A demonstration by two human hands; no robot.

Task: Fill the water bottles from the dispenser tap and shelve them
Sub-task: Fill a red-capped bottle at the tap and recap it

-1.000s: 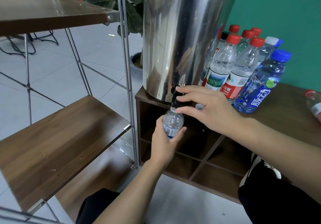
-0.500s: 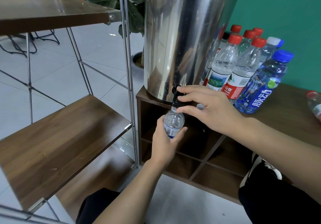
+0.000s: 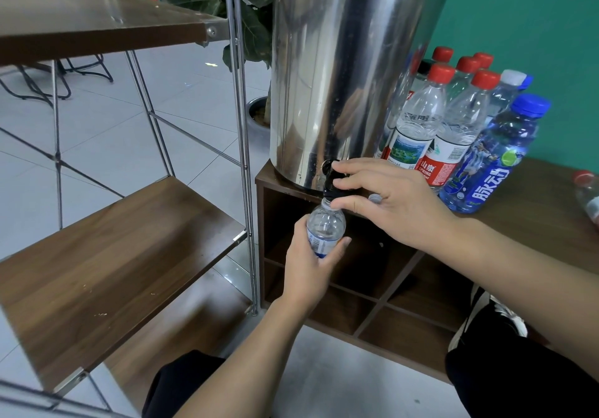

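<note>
Centrally in the frame, the left hand (image 3: pixel 308 265) grips a small clear bottle (image 3: pixel 325 227), uncapped, blue-and-white label, upright with its mouth directly under the black tap (image 3: pixel 331 180) of the steel dispenser (image 3: pixel 350 61). Right hand (image 3: pixel 393 202) pinches the tap, a small cap tucked between its fingers. Capped bottles (image 3: pixel 453 126) stand at right on the wooden cabinet (image 3: pixel 534 216).

Brightness: even, bright indoor light with soft shadows.
Glare: streaky white reflections run down the steel dispenser (image 3: pixel 343 70) at upper centre; the floor tiles (image 3: pixel 107 126) at left shine pale.
Shadow: the cabinet cubbies (image 3: pixel 363 275) at centre right are dark, detail lost.
Distortion: wide-angle bending; shelf poles (image 3: pixel 241 145) lean and curve toward the left edge.
Focus: centre sharp, corners slightly soft.
</note>
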